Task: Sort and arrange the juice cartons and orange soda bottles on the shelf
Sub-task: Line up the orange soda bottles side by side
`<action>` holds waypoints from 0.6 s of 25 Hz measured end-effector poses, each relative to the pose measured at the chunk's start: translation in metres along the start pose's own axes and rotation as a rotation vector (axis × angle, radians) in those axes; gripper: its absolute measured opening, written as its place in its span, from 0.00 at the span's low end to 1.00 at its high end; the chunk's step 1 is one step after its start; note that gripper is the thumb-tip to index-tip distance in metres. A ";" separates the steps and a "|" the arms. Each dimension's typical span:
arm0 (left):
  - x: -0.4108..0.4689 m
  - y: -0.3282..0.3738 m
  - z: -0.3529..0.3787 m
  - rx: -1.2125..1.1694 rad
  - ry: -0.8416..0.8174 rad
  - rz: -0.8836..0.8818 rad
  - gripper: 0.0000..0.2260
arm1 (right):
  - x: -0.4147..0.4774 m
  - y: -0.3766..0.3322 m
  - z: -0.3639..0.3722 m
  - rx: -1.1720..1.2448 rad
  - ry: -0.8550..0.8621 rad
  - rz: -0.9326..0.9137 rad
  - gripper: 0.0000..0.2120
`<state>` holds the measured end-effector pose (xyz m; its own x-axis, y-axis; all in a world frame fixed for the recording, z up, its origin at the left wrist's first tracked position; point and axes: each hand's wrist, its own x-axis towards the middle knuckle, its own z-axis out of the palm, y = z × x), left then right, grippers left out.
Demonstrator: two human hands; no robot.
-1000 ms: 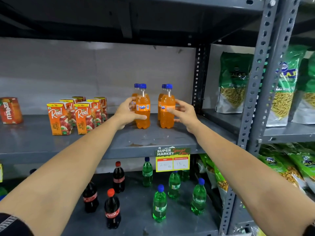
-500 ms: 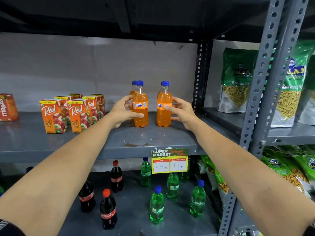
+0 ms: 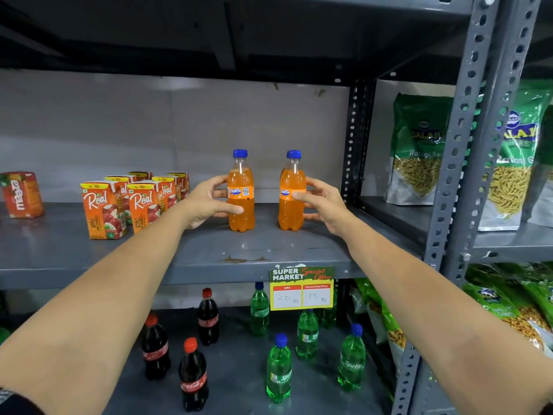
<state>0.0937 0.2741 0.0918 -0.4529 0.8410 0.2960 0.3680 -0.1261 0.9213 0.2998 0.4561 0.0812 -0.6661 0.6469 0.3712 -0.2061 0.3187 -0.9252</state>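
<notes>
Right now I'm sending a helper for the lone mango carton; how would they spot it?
On the middle shelf, look far left, apart from the Real apple cartons. The mango carton stands alone, its brand name running vertically.

Even, moderately bright light from the front on the grey shelf [image 3: 269, 244]; the underside of the board above stays dark. Small specular glints on the shelf surface. Wide-angle distortion bows the perforated uprights [image 3: 466, 145] at right. Centre sharp; snack packets [image 3: 419, 151] and frame edges slightly soft.
</notes>
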 end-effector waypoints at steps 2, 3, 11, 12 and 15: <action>-0.001 -0.001 0.000 -0.011 -0.001 -0.004 0.38 | -0.001 0.000 0.000 -0.007 -0.001 0.003 0.30; -0.001 -0.001 0.001 -0.010 -0.002 -0.006 0.38 | -0.001 0.001 0.000 -0.008 -0.002 0.001 0.29; -0.004 0.001 0.000 -0.034 -0.026 -0.029 0.37 | -0.002 0.001 0.001 -0.017 -0.012 -0.002 0.29; -0.006 0.001 0.001 -0.042 -0.028 -0.037 0.37 | -0.004 0.000 0.002 -0.016 -0.021 -0.005 0.29; -0.008 0.003 0.003 -0.080 -0.031 -0.084 0.36 | -0.004 0.002 0.000 -0.025 -0.028 -0.005 0.27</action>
<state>0.1008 0.2693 0.0910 -0.4535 0.8661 0.2103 0.2638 -0.0950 0.9599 0.3022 0.4538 0.0782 -0.6849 0.6257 0.3734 -0.1916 0.3398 -0.9208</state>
